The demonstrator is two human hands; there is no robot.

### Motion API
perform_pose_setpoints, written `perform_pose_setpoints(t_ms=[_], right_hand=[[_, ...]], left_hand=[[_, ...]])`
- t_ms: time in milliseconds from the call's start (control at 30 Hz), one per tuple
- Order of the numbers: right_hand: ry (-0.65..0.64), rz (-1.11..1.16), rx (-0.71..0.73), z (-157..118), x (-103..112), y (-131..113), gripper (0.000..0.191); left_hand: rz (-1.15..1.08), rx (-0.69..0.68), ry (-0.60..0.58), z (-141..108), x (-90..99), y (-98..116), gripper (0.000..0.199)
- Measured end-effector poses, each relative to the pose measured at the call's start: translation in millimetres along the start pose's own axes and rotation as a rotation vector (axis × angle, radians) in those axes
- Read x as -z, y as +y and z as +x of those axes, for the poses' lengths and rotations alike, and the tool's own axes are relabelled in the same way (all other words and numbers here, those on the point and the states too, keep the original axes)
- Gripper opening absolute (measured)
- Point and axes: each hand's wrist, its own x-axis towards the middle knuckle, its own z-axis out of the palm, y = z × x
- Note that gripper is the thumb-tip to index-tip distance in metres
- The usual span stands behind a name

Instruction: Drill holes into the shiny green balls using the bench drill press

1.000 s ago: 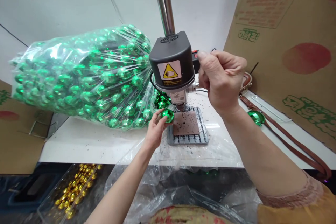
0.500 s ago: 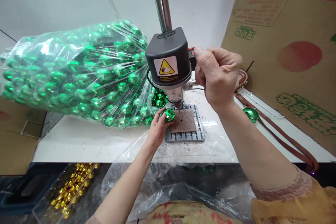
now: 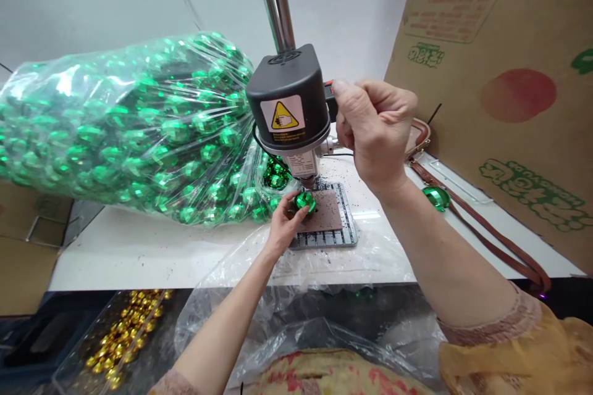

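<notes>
My left hand [image 3: 283,225] holds a shiny green faceted ball [image 3: 305,200] between thumb and fingers. The ball is under the tip of a black drill press [image 3: 290,95], over a brown pad [image 3: 330,213] on the slotted metal base [image 3: 349,228]. Whether the drill tip touches the ball cannot be made out. My right hand [image 3: 373,129] is closed beside the drill head, at its right side by the red switch; what its fingers wrap round is mostly hidden.
A clear bag of green balls [image 3: 139,136] lies left of the drill. One green ball [image 3: 436,198] and a brown strap [image 3: 491,231] lie right. A cardboard box [image 3: 500,86] stands behind them. Gold balls [image 3: 127,327] sit in a container below the table [image 3: 139,253].
My left hand has moved the green ball rightward over the pad, under the drill tip. My right hand keeps its place beside the drill head. The whole view has shifted slightly.
</notes>
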Motion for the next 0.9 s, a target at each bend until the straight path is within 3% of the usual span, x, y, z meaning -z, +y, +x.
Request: perform_pose_setpoints(t_ms=[367,567,900], right_hand=[[0.001,0.07,0.002,2,0,3,0.057],[0.008,0.065,-0.022,0,1,1,0.055],[0.032,0.001,0.08,-23,3,-11,0.051]], left_hand=[[0.319,-0.133,0.023,3,-4.6,-13,0.058],[0.235,-0.176,-0.08,1,-15.9,-15,0.055],[0.238,-0.19,-0.106,-1,-14.6,-13,0.055]])
